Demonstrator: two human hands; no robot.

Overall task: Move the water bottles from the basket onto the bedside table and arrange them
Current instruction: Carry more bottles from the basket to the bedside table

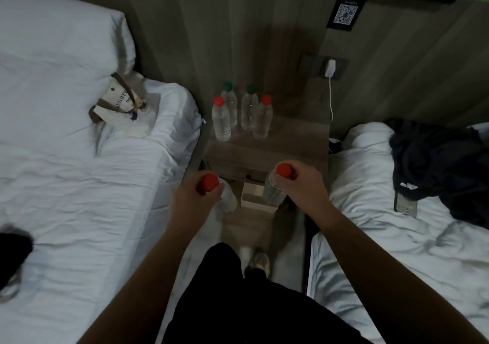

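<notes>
So you've got a clear plastic water bottle with a red cap in each hand right now. Your left hand [191, 198] is wrapped around the neck of the left red-capped bottle [222, 195], fingers clenched just under the cap, and your right hand [301, 182] is gripping the right red-capped bottle [274, 189] the same way. Both are held upright in the air, just in front of the wood-grain bedside table [291, 142], above the gap between the two white-sheeted beds

Four more clear bottles already stand on the table's back left part: two green-capped ones [250, 105] behind, two red-capped ones [221, 118] in front, close together in a rough square

Below your right bottle there's a small pale open-topped box [258, 198] on the floor, can't tell if that's the basket. A white charger [330, 69] is plugged in at the wall with its cable hanging down beside the table, and a cream tote bag [124, 103] lies on the left bed
</notes>
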